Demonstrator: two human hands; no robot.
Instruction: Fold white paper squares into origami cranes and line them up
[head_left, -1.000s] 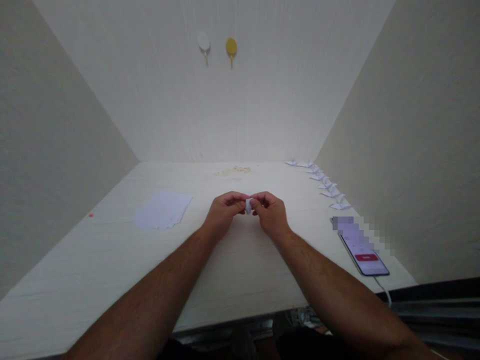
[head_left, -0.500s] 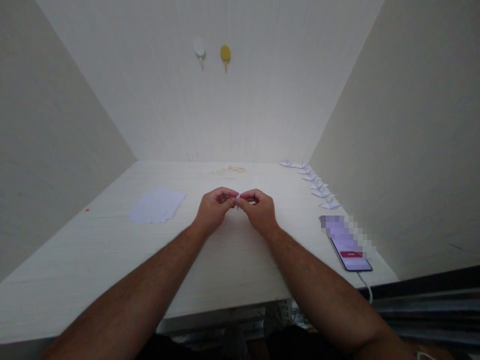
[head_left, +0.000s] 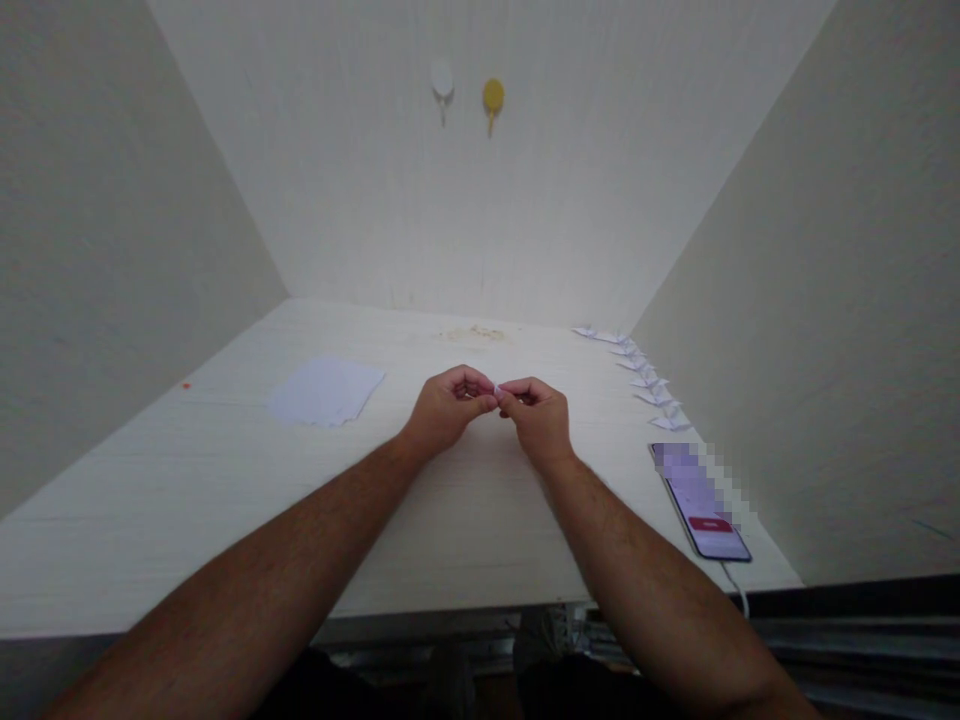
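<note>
My left hand [head_left: 448, 408] and my right hand [head_left: 541, 418] meet over the middle of the white table [head_left: 465, 530]. Thumb and fingers of each are pinched on a small folded piece of white paper [head_left: 496, 391]. Most of that paper is hidden by my fingertips, so its full shape does not show. To the left of my hands lies a loose stack of white paper sheets [head_left: 326, 390]. Along the right edge stands a row of several folded white paper cranes [head_left: 649, 383].
A phone [head_left: 701, 505] with a lit screen lies at the right edge, a white cable [head_left: 736, 588] running off it. Walls close in the table at the back and both sides. A white hook [head_left: 442, 80] and a yellow hook [head_left: 493, 97] hang on the back wall.
The camera view has shifted and tilted slightly, so the table things appear moved. Both hands remain pinched together on the paper, less of which shows now between the fingertips.
</note>
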